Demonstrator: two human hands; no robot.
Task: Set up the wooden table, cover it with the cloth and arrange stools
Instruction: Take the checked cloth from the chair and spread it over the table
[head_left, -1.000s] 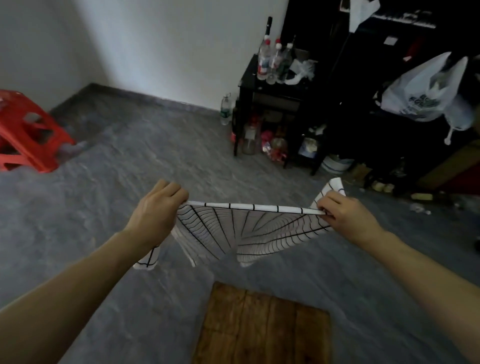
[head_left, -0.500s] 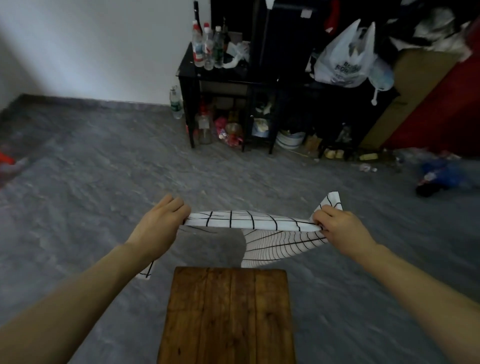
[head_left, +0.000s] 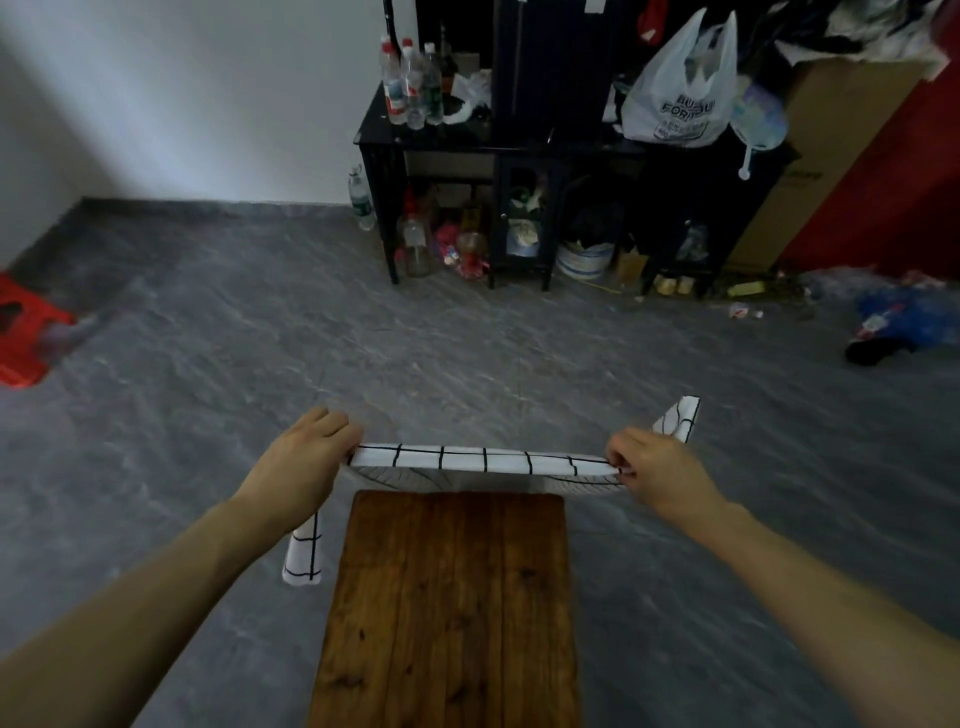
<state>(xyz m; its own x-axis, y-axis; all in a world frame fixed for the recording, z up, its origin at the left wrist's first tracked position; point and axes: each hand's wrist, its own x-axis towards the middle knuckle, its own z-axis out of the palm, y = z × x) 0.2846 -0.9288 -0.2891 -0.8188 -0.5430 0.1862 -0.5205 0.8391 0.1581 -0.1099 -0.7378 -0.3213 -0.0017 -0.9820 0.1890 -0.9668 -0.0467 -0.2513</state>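
A small wooden table (head_left: 452, 597) with a bare plank top stands on the grey floor right in front of me. Just past its far edge I hold a white cloth with a black grid (head_left: 483, 460), stretched flat between both hands. My left hand (head_left: 306, 462) grips the cloth's left end, and a corner hangs down below the wrist. My right hand (head_left: 652, 467) pinches the right end, with a corner sticking up behind it. A red plastic stool (head_left: 23, 338) stands at the far left edge, partly cut off.
A black shelf unit (head_left: 519, 150) with bottles, a white plastic bag (head_left: 675, 98) and clutter lines the back wall. A cardboard box (head_left: 810, 166) leans at the right. Blue and dark items (head_left: 898, 322) lie on the floor at right. Grey floor surrounds the table.
The view swung so the table now lies centred and larger below me. My hands spread wider and the cloth is pulled taut and flatter, over the table's far edge.
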